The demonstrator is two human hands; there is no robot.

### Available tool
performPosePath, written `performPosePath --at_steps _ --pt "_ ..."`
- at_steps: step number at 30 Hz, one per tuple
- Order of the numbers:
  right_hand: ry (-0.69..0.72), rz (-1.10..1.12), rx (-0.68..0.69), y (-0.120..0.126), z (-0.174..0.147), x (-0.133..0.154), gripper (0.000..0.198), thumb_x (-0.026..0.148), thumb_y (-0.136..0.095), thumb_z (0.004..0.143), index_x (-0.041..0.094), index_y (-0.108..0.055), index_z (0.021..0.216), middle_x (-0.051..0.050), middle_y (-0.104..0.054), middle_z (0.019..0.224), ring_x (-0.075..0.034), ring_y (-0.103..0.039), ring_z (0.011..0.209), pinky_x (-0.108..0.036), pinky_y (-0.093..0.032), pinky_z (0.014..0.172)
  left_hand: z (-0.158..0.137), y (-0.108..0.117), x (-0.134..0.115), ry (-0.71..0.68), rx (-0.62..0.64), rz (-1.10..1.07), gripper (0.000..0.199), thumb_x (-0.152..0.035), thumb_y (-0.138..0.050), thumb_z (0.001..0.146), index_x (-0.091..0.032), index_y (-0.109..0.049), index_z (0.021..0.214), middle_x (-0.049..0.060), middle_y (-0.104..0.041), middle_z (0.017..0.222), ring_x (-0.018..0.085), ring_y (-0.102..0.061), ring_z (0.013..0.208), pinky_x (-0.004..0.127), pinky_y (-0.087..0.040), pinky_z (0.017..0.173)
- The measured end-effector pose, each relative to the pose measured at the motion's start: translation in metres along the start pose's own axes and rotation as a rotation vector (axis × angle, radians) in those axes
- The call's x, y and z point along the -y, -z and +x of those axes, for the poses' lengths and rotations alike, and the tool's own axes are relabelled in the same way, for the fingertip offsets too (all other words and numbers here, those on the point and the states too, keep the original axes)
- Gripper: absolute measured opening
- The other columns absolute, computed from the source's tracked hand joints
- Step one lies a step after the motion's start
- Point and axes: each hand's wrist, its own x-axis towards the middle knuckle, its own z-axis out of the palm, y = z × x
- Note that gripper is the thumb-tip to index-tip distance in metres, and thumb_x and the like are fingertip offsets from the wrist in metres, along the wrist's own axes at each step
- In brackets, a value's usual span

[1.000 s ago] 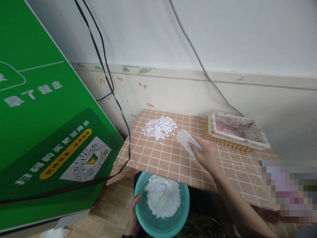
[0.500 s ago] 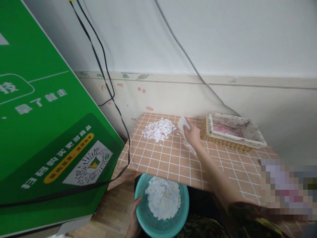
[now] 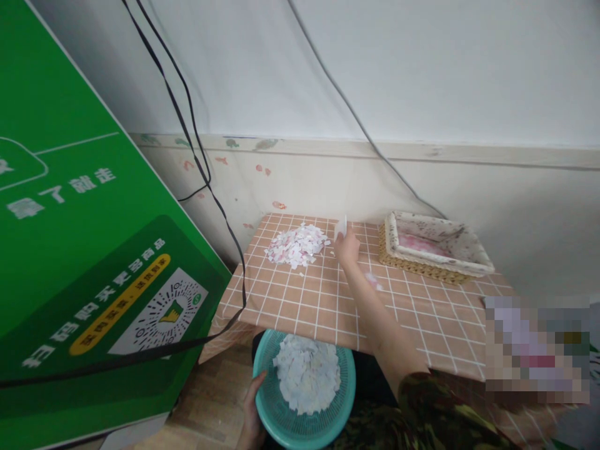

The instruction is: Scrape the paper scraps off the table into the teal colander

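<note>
My left hand (image 3: 253, 409) grips the left rim of a round teal plastic basket (image 3: 348, 394) at the table's front edge. Small white paper pieces (image 3: 309, 374) fill much of its middle. Over the table, my right hand (image 3: 347, 249) is closed on a flat white card-like piece (image 3: 340, 226), which stands tilted and partly covered by the fingers. Left of that hand lies a loose pile of white and pinkish paper scraps (image 3: 296, 245), apart from the card. A small pinkish-white clump (image 3: 374, 281) rests beside my right forearm.
A checked brown cloth covers the table (image 3: 300, 306). At the back right sits a cloth-lined wicker basket (image 3: 422, 269) with something pink inside. A green panel (image 3: 117, 250) stands at the left, with a black strap (image 3: 244, 275) hanging past the table corner. The right side is partly pixelated.
My right hand has moved left and slightly down with the white piece, which now shows more edge-on. The pinkish clump is more exposed. My left hand stays on the teal basket.
</note>
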Motion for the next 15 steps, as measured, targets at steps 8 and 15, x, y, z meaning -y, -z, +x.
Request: performPosePath --at_steps 8,15 --pt "0.102 0.111 0.094 -0.004 -0.039 0.015 0.045 0.029 -0.039 0.087 0.012 -0.047 0.127 -0.019 -0.064 0.107 -0.032 -0.060 0.100 -0.044 -0.043 0.086 0.001 0.004 -0.001 0.122 0.112 -0.050 0.028 -0.029 -0.068 0.061 -0.013 -0.072 0.084 0.011 -0.075 0.083 0.037 -0.065 0.092 0.052 -0.049 0.081" --pt "0.232 0.126 0.153 0.012 -0.069 0.022 0.044 0.031 -0.036 0.089 0.018 -0.047 0.129 -0.015 -0.063 0.112 -0.031 -0.060 0.098 -0.045 -0.045 0.084 -0.004 0.000 -0.003 0.130 0.095 -0.043 0.036 -0.028 -0.067 0.061 -0.012 -0.072 0.093 0.012 -0.074 0.090 0.037 -0.064 0.093 0.051 -0.049 0.083"
